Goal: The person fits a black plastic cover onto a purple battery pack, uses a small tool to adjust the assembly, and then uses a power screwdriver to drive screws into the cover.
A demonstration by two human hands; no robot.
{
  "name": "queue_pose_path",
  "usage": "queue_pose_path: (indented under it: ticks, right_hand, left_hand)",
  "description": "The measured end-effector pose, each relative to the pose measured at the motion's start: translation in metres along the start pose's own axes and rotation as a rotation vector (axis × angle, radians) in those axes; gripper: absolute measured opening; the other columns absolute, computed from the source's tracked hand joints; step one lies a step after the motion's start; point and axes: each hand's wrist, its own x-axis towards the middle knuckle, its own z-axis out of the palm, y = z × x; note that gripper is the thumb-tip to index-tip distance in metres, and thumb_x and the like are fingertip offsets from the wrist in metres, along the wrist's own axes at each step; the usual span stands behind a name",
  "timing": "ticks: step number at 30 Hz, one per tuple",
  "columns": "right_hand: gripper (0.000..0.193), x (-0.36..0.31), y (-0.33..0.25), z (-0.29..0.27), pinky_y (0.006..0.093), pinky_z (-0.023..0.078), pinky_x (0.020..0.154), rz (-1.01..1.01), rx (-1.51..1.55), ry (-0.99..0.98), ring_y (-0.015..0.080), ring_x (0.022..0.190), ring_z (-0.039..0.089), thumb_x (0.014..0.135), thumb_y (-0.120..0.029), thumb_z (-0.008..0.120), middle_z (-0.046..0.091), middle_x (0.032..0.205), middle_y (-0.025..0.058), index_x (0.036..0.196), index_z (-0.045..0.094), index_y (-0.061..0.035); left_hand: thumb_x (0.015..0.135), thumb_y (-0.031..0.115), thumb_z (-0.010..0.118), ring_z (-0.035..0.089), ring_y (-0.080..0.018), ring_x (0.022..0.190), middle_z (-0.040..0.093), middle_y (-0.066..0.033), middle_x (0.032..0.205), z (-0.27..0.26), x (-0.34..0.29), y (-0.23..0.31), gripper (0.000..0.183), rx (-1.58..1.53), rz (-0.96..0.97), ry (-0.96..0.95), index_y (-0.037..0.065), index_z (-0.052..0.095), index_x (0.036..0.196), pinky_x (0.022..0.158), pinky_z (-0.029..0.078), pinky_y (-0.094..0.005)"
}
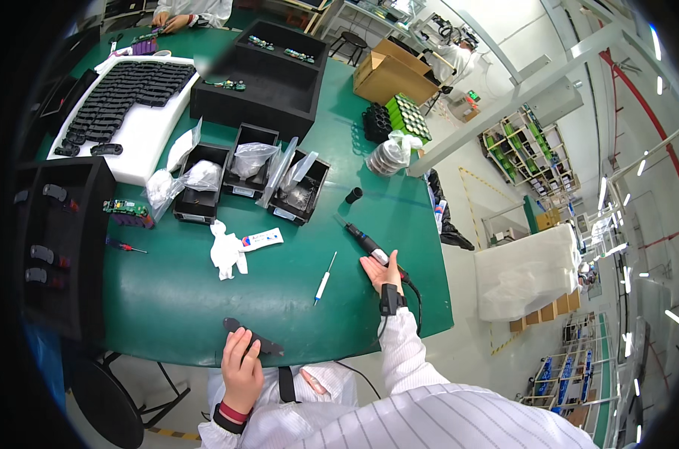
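Note:
My left hand (pixel 242 369) lies at the table's front edge, fingers stretched out over a flat black plastic piece (pixel 267 346). Its fingers cover part of that piece. Farther right, my right hand (pixel 382 275) has its palm turned up and fingers extended, the thumb apart. Against it is the rear end of a black and silver electric screwdriver (pixel 368 245), whose bit points to the far left and whose cable runs back past my wrist. Left of this hand lies a thin white and blue pen-like tool (pixel 323 284). A white tube (pixel 262 239) rests beside a crumpled white cloth (pixel 225 251).
Black bins (pixel 302 217) with plastic bags stand mid-table. Behind are a black divided tray (pixel 264 101) with circuit boards and a white foam tray (pixel 136 170) of black parts. A black rack (pixel 85 247) stands left, a small black cylinder (pixel 353 195) right. Another person's hands (pixel 176 23) work at the far end.

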Motion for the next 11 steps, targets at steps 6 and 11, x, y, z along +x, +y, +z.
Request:
queue_pose_path:
  ticks: [6,11]
  right_hand:
    - [0.040,0.036,0.030,0.005,0.0509,0.053,0.090,-0.352,-0.077,-0.094,0.0409,0.097,0.063,0.092,-0.026,0.050,0.061,0.105,0.0289,0.105,0.054,0.0121]
    - [0.023,-0.034,0.022,0.017,0.0404,0.056,0.075,-0.899,-0.153,0.223,0.0249,0.083,0.061,0.089,-0.026,0.060,0.060,0.092,0.0115,0.095,0.059,-0.0034]
  left_hand:
    - [0.073,-0.003,0.061,0.055,-0.0340,0.115,0.060,-0.0143,0.116,-0.015,-0.007,0.000,0.029,-0.029,-0.071,0.074,0.005,0.065,0.101,0.100,0.045,-0.0480]
    - [0.081,0.020,0.061,0.054,-0.0337,0.120,0.061,-0.0173,0.121,0.014,-0.045,-0.029,0.032,-0.006,0.110,0.075,0.007,0.064,0.110,0.104,0.042,-0.0479]
